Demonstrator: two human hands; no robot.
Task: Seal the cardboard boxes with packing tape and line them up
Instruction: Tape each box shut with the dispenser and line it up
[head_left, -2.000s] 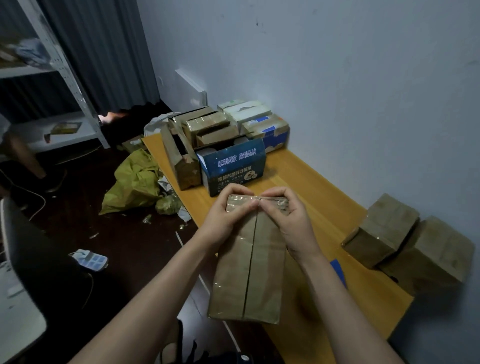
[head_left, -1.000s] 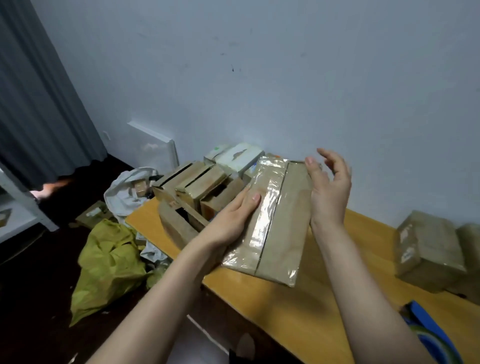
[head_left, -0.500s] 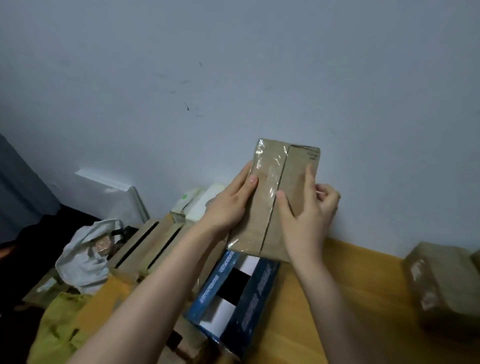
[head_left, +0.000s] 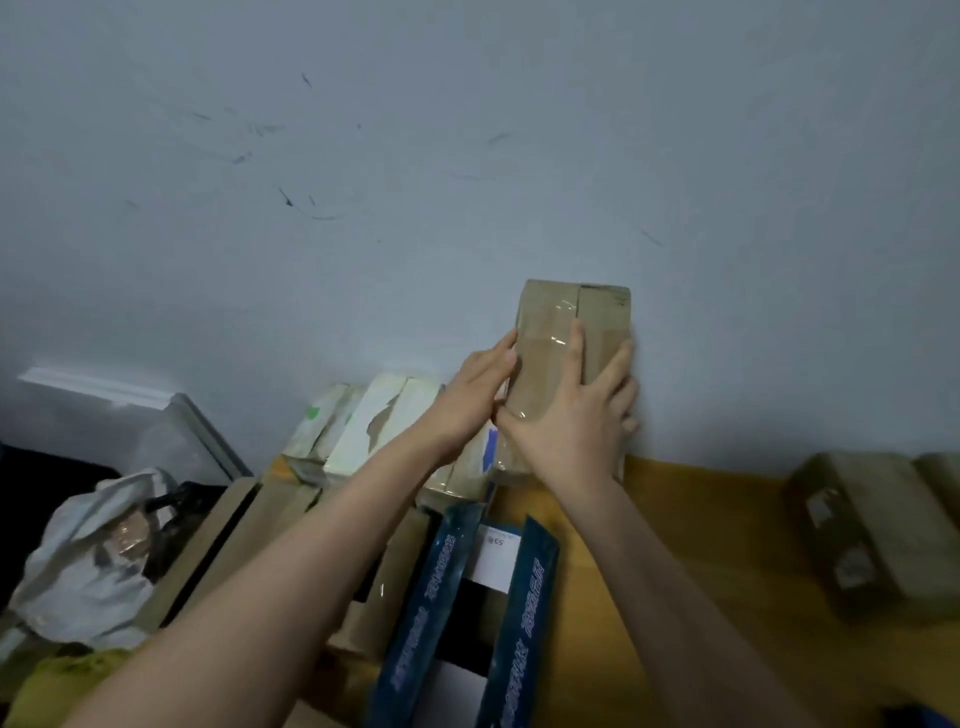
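- White plastic bag (head_left: 88, 566): crumpled, far left, below the desk's level.
- Open cardboard boxes (head_left: 249, 519): brown, flaps up and not sealed, at the left end of the desk.
- White boxes (head_left: 379, 421): at the back against the wall (head_left: 467, 156), one with torn facing.
- Blue printed box (head_left: 467, 613): open, flaps raised, in the foreground beneath the forearms.
- Left hand (head_left: 478, 384): fingers straight, pressed flat against the left side of the taped box and steadying it, not wrapped round it.
- Taped cardboard box (head_left: 576, 322): stands on end at the back of the desk, close to the wall and just right of the white boxes. Clear tape runs over its centre seam. Its foot is hidden behind the right hand, so whether it rests on the desk cannot be told.
- Right hand (head_left: 571, 415): spread over the front face, outer fingers hooked round the right edge, grasping the box.
- Desk (head_left: 701, 519): orange-brown top, bare between the hands and the far boxes.
- Sealed brown boxes (head_left: 872, 530): two side by side at the right end, well apart from the held box.
- Step in hand, as judged: lining up, since this box looks sealed.
- Next move, as judged: settle the box square beside its neighbours, let go with both hands, then take an open box for taping.
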